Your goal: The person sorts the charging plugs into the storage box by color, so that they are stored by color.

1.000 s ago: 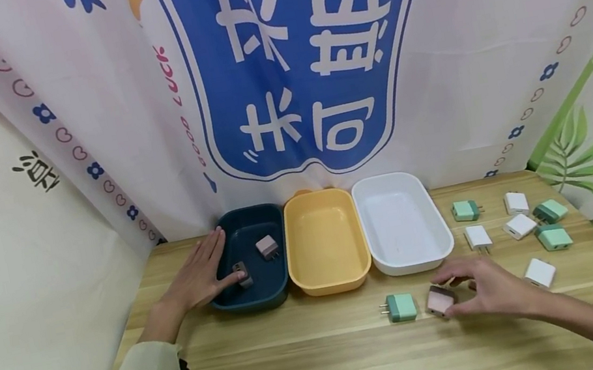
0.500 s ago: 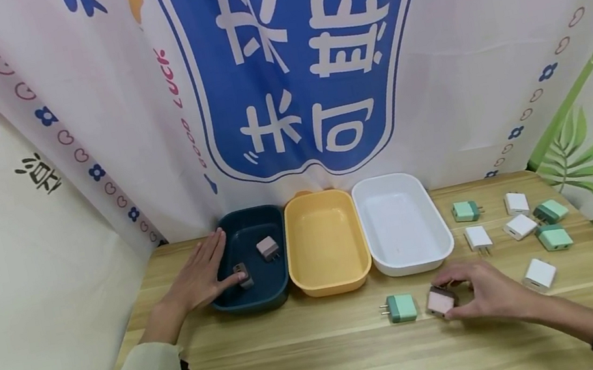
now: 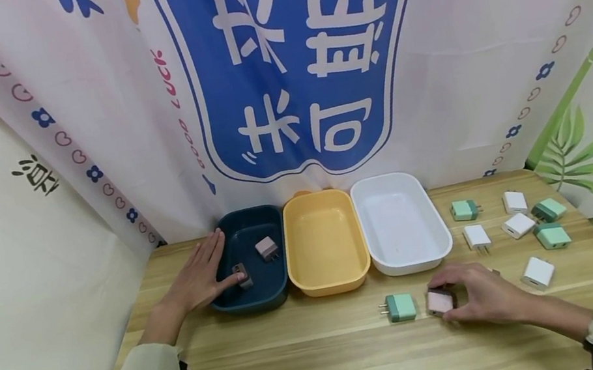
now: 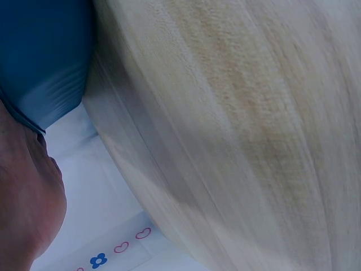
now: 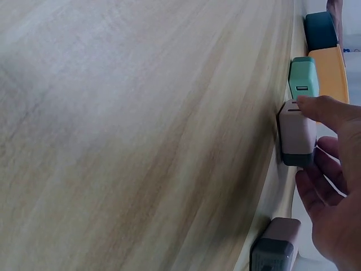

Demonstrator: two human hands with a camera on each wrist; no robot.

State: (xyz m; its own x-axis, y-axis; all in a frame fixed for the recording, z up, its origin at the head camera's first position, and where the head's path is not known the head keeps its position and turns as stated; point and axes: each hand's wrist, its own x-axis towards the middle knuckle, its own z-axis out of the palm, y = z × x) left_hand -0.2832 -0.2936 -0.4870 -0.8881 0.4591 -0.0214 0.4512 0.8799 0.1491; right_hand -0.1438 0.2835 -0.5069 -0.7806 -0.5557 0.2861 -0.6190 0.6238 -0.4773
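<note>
In the head view my left hand (image 3: 202,274) lies on the left rim of the dark blue tray (image 3: 262,295), fingers straight. Its thumb reaches inside, overlapping a brown charger plug (image 3: 244,279); a pink plug (image 3: 266,247) lies farther right in that tray. My right hand (image 3: 485,294) pinches a pink-and-brown charger plug (image 3: 439,301) on the table, thumb at its near end and fingers at its far end. The right wrist view shows the thumb on this plug's (image 5: 297,132) port end. Left of it lies a green plug (image 3: 401,307), prongs pointing left.
A yellow tray (image 3: 334,288) and a white tray (image 3: 411,268) stand beside the blue one. Several white plugs (image 3: 538,272) and green plugs (image 3: 552,236) lie at the right. Another pinkish plug (image 5: 276,240) sits close by the right hand. A curtain (image 3: 140,107) hangs behind.
My right hand's fingers have drawn in around the pink-and-brown plug, which has turned slightly. A brown corner now shows behind that hand. My left hand stays where it was.
</note>
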